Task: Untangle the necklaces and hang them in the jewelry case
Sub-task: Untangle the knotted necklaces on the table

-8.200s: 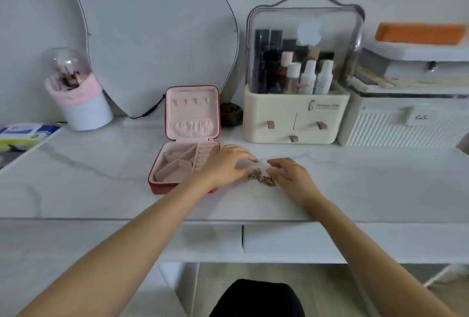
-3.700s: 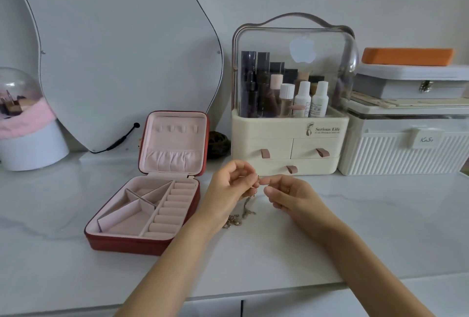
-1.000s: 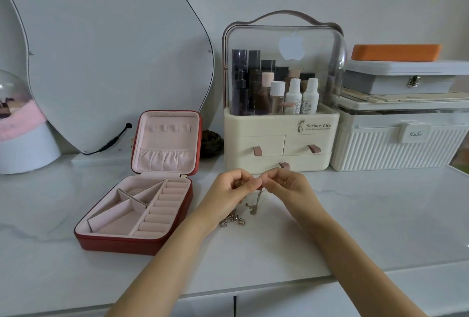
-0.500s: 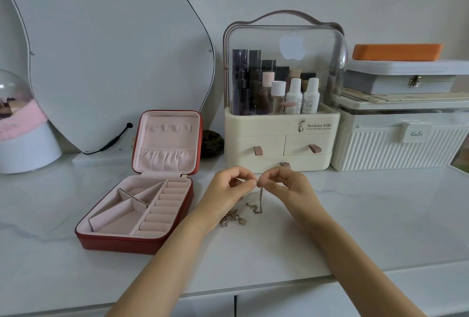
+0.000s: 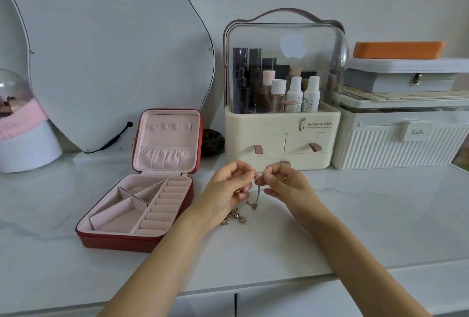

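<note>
Left hand [image 5: 229, 187] and right hand [image 5: 288, 184] raised above marble tabletop [image 5: 380, 215], fingertips nearly meeting, both pinching gold necklace chain [image 5: 258, 190] at its top end. Chain hanging from pinch; tangled remainder [image 5: 233, 216] lying on tabletop just below left wrist. Red jewelry case [image 5: 142, 202] open to the left, near but apart, lid upright, hooks bare. Cosmetic organizer [image 5: 279, 139] close behind hands. Bare marble to the right and toward near edge.
</note>
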